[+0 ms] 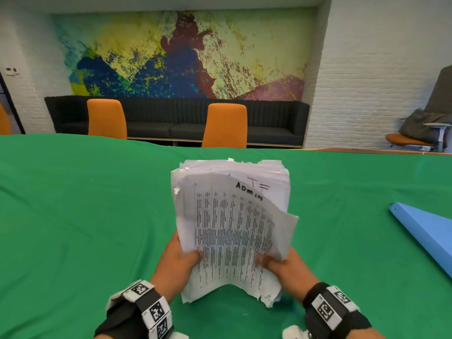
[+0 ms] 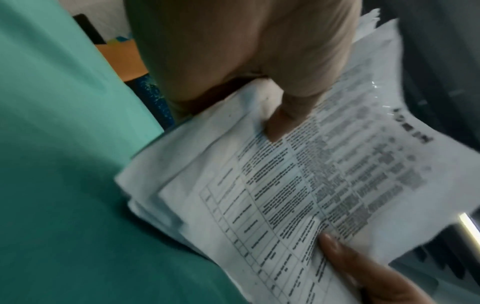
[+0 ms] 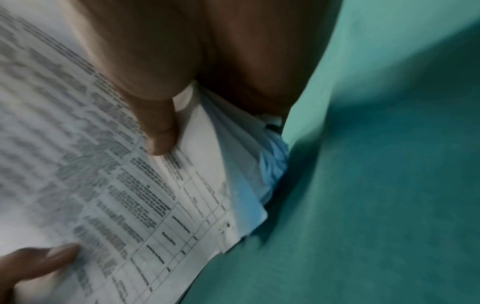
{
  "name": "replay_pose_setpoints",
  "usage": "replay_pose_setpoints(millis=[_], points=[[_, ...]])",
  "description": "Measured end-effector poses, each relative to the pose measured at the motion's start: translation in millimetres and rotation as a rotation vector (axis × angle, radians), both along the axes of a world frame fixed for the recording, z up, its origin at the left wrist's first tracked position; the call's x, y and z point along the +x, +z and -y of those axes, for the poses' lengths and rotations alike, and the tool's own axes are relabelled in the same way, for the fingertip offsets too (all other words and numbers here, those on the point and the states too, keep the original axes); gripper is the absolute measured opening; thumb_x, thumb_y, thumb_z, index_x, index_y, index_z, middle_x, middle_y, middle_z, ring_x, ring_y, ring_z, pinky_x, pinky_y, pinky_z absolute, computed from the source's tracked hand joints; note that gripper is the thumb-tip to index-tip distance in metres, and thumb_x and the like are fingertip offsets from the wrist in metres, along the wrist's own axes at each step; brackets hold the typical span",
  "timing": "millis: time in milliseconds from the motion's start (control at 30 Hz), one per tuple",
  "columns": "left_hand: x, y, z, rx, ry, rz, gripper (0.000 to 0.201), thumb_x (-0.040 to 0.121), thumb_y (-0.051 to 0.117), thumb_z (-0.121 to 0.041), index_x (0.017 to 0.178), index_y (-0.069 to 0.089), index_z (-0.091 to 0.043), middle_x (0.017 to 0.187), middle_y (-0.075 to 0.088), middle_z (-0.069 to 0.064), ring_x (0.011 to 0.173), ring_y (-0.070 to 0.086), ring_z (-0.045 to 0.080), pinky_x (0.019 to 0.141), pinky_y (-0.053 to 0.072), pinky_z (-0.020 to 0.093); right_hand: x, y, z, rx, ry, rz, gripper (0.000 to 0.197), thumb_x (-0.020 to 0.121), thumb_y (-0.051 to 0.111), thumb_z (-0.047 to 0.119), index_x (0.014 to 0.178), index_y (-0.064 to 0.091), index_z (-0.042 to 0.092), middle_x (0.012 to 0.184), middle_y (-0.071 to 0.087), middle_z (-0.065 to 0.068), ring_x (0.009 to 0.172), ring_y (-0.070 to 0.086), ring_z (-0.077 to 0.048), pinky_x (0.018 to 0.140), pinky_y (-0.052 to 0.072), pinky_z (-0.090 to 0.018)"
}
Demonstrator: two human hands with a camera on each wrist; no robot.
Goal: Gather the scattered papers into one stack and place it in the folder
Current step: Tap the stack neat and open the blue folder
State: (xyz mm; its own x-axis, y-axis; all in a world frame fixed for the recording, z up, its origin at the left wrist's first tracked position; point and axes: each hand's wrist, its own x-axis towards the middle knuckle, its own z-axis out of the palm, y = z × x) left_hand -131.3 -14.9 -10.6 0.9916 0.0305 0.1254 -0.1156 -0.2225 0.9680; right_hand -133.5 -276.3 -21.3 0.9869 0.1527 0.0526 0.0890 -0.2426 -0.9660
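A thick stack of printed white papers (image 1: 232,223) stands nearly upright above the green tablecloth, its lower edge close to the cloth. My left hand (image 1: 182,260) grips its left side, thumb pressed on the front sheet. My right hand (image 1: 281,264) grips the right side the same way. The front sheet carries a printed table and bows outward at the top right. In the left wrist view the stack (image 2: 298,185) shows with my left thumb (image 2: 283,121) on it. The right wrist view shows the stack (image 3: 109,164). A blue folder (image 1: 425,231) lies on the cloth at the right.
The green tablecloth (image 1: 73,216) covers the whole table. Two orange chairs (image 1: 226,126) stand at the far edge before a black bench. Another chair (image 1: 415,140) stands at the far right.
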Motion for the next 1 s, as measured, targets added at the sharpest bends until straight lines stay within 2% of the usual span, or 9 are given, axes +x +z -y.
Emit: replay_pose_setpoints(millis=[100,200,300,467,633,700,767,900,1000], points=[[1.0,6.5,0.7,-0.009,0.012,0.070,0.043,0.093,0.060,0.001,0.126,0.054,-0.026,0.110,0.071,-0.002,0.099,0.070,0.012,0.082,0.055,0.026,3.4,4.1,-5.2,-0.036,-0.019,0.055,0.009,0.094,0.068,0.026,0.103,0.066,0.025,0.103,0.075,-0.001,0.096,0.071,-0.015,0.092,0.058,-0.040],[3.4,2.1,0.7,-0.050,0.046,0.053,0.042,0.091,0.059,0.004,0.122,0.054,-0.024,0.111,0.070,0.003,0.101,0.069,0.019,0.076,0.055,0.026,4.7,1.0,-8.1,-0.005,-0.024,0.065,0.025,0.094,0.068,0.024,0.106,0.067,0.046,0.117,0.074,0.009,0.111,0.069,-0.013,0.098,0.055,-0.042],[6.2,-9.8,-0.9,-0.075,0.034,-0.032,0.046,0.086,0.065,0.005,0.120,0.053,-0.024,0.113,0.070,0.009,0.104,0.070,0.024,0.087,0.058,0.042,4.7,-2.8,-7.1,0.016,0.010,-0.021,0.022,0.093,0.067,0.023,0.114,0.065,0.031,0.116,0.075,0.007,0.108,0.071,-0.013,0.097,0.057,-0.042],[12.1,-6.4,-4.2,0.039,0.047,-0.033,0.043,0.087,0.071,-0.002,0.118,0.055,-0.028,0.109,0.074,0.001,0.098,0.072,0.017,0.091,0.057,0.042,10.4,2.9,-1.0,0.058,-0.013,-0.150,0.040,0.085,0.077,0.023,0.119,0.062,0.008,0.110,0.077,-0.009,0.099,0.075,-0.024,0.092,0.059,-0.044],[28.6,10.1,-27.4,0.028,-0.150,-0.360,0.037,0.085,0.072,-0.002,0.119,0.061,-0.012,0.110,0.077,0.009,0.098,0.075,0.030,0.088,0.059,0.050,13.6,18.7,2.2,0.204,0.063,-0.384,0.038,0.085,0.077,0.013,0.119,0.063,0.006,0.108,0.078,-0.012,0.098,0.076,-0.029,0.086,0.061,-0.040],[25.1,3.2,-28.8,0.087,-0.188,-0.513,0.032,0.087,0.070,-0.001,0.117,0.063,-0.006,0.106,0.077,0.013,0.095,0.075,0.034,0.087,0.060,0.049,9.9,11.2,-0.3,0.182,0.065,-0.513,0.050,0.078,0.084,0.019,0.122,0.064,0.003,0.113,0.077,-0.014,0.102,0.075,-0.028,0.095,0.058,-0.041],[21.0,-11.1,-28.8,0.214,-0.177,-0.596,0.035,0.084,0.074,-0.007,0.117,0.064,-0.005,0.103,0.078,0.010,0.093,0.076,0.031,0.090,0.059,0.048,4.0,0.4,-5.1,0.253,0.065,-0.654,0.044,0.087,0.075,0.011,0.126,0.060,-0.003,0.116,0.073,-0.023,0.106,0.072,-0.039,0.098,0.055,-0.048],[20.3,-21.3,-31.2,0.196,-0.099,-0.576,0.050,0.078,0.081,-0.009,0.122,0.057,-0.006,0.108,0.076,0.011,0.094,0.075,0.032,0.092,0.058,0.050,0.3,-8.2,-7.6,0.320,0.006,-0.725,0.029,0.100,0.058,0.010,0.125,0.058,-0.007,0.113,0.073,-0.029,0.098,0.074,-0.042,0.077,0.062,-0.045],[16.0,-17.5,-27.3,0.074,-0.050,-0.516,0.060,0.087,0.077,-0.019,0.134,0.041,-0.009,0.122,0.068,0.011,0.102,0.070,0.030,0.093,0.056,0.045,0.0,-10.6,-7.4,0.318,-0.048,-0.690,0.035,0.104,0.054,0.024,0.124,0.061,-0.004,0.113,0.073,-0.027,0.105,0.072,-0.042,0.096,0.056,-0.051]])
